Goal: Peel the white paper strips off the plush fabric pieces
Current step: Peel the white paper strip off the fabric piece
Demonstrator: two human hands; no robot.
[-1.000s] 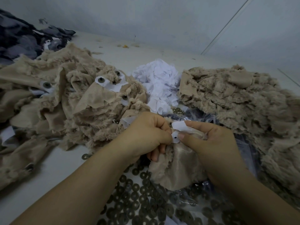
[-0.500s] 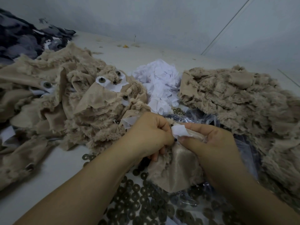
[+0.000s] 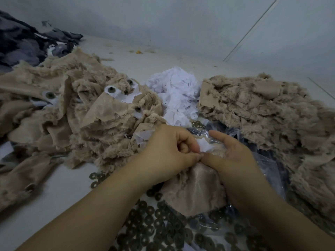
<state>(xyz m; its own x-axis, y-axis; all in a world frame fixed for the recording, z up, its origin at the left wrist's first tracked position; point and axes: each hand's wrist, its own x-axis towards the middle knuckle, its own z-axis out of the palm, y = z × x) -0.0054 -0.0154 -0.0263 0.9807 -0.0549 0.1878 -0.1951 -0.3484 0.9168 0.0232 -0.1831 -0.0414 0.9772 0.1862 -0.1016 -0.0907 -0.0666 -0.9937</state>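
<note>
At the far left lies a heap of dark grey fabric [image 3: 20,44] on the pale surface [image 3: 54,192]. Next to it is one big pile of beige plush pieces [image 3: 76,124]; on three of them a white strip with a round metal washer shows, too tangled to count the pieces themselves. Loose metal washers [image 3: 154,230] lie scattered in front, too many to count.

The left hand [image 3: 163,154] comes in from the lower left, its forearm stretched forward, the fingers curled into a fist that pinches the white paper strip [image 3: 204,146] at its left edge. The strip sits on the plush fabric piece [image 3: 195,189], held between both hands in the middle of the view. Behind them is one mound of torn white paper [image 3: 177,95].

The right hand [image 3: 235,160] grips the plush fabric piece, thumb pressing on the fabric just under the strip, index finger stretched out above it. Under this hand is a clear plastic bag [image 3: 268,167]. At the right lies a second pile of beige plush [image 3: 262,113].
</note>
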